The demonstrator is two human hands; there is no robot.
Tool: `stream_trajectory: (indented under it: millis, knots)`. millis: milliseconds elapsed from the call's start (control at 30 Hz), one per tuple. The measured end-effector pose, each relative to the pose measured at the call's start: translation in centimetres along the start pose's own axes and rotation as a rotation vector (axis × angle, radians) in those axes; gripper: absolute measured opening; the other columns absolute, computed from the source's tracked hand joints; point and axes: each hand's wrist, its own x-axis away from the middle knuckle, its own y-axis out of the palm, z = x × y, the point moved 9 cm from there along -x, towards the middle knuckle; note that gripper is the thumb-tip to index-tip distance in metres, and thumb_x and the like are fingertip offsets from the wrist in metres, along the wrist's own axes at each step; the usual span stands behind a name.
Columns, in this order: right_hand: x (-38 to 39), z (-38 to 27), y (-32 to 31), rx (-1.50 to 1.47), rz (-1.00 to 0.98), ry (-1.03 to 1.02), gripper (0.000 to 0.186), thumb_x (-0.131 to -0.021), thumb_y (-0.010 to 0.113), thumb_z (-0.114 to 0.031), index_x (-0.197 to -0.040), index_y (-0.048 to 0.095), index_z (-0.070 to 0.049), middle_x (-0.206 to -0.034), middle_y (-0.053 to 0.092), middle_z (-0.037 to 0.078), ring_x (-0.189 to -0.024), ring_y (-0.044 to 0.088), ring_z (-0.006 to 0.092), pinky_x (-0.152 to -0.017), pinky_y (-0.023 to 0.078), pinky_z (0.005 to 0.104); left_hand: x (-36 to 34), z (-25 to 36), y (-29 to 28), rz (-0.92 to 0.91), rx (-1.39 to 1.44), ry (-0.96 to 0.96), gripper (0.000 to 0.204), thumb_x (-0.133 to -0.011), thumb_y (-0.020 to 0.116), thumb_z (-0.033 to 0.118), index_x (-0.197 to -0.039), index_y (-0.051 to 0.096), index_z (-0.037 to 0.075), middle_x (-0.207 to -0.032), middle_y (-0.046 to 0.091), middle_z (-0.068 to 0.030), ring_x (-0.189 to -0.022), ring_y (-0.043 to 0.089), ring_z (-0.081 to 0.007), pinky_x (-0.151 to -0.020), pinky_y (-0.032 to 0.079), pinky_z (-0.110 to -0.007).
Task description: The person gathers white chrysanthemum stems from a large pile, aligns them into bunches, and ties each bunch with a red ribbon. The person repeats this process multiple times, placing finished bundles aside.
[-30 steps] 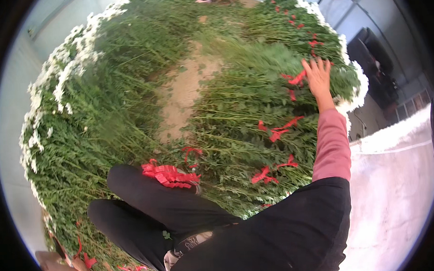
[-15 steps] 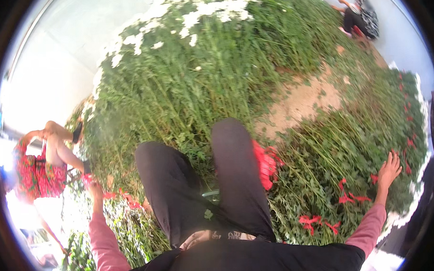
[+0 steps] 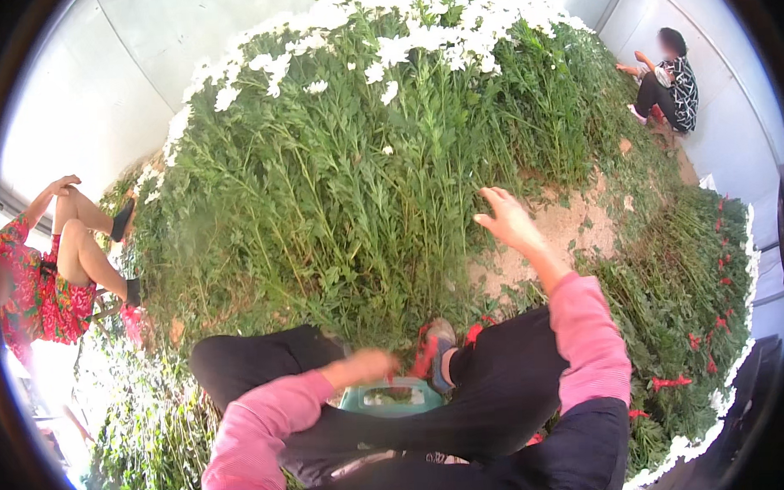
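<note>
Hidden: my left hand [image 3: 366, 365] is blurred, so I can't tell its grip; it sits just above the teal plastic stool [image 3: 390, 396], whose lower part my black trouser legs [image 3: 492, 397] cover.
Right hand [image 3: 505, 219]: fingers spread wide, holding nothing, raised beside the leafy green stems.
Stems: tall bank of white-flowered green cut stems [image 3: 354, 160] just left of and beyond that hand; thin, feathery, densely packed.
Ground: bare sandy patch [image 3: 573, 230] right of the wrist.
Sleeves: pink ribbed knit [image 3: 585, 333].
Bundles: red-tied stem bundles [image 3: 688, 321] far right, small, hard to make out.
</note>
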Motion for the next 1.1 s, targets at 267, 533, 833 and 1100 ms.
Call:
stream_trajectory:
  millis: [267, 533, 833, 1100]
  knots:
    - [-8.9, 4.7, 10.0, -0.360, 0.247, 0.334, 0.089, -0.089, 0.073, -0.036, -0.155, 0.025, -0.001, -0.157, 0.033, 0.022, -0.144, 0.035, 0.0372, -0.117, 0.034, 0.0467, -1.1, -5.7, -13.4, 0.337, 0.321, -0.189, 0.072, -0.080, 0.076, 0.029, -0.143, 0.050, 0.007, -0.143, 0.051, -0.0225, -0.129, 0.052, -0.0372, -0.109, 0.043, -0.047]
    - [-12.1, 2.2, 13.2, -0.442, 0.251, 0.385, 0.107, -0.074, 0.086, -0.042, -0.154, 0.028, -0.003, -0.130, 0.062, 0.026, -0.120, 0.061, 0.0398, -0.100, 0.050, 0.0435, -6.7, -12.1, -36.4, 0.959, 1.115, -0.230, 0.091, -0.088, 0.076, 0.036, -0.157, 0.024, 0.004, -0.150, 0.045, -0.0212, -0.132, 0.051, -0.0303, -0.108, 0.042, -0.038]
    - [-3.8, -14.7, 5.1, -0.535, 0.482, -0.152, 0.089, -0.081, 0.082, -0.035, -0.147, 0.036, 0.003, -0.125, 0.056, 0.020, -0.105, 0.064, 0.0334, -0.087, 0.053, 0.0427, -0.3, -7.4, -40.3, 1.005, 1.540, 0.099, 0.077, -0.080, 0.085, 0.020, -0.142, 0.042, 0.000, -0.126, 0.062, -0.0133, -0.114, 0.060, -0.0256, -0.100, 0.048, -0.038]
    - [-6.5, -6.6, 12.4, -0.720, 0.613, 0.216, 0.038, -0.095, 0.067, -0.027, -0.118, 0.064, 0.003, -0.103, 0.065, 0.015, -0.093, 0.063, 0.0261, -0.084, 0.049, 0.0349, 6.5, -20.6, -34.8, 1.271, 1.344, -0.546, 0.079, -0.096, 0.061, 0.045, -0.156, 0.029, 0.005, -0.157, 0.038, -0.0151, -0.141, 0.039, -0.0338, -0.108, 0.037, -0.053]
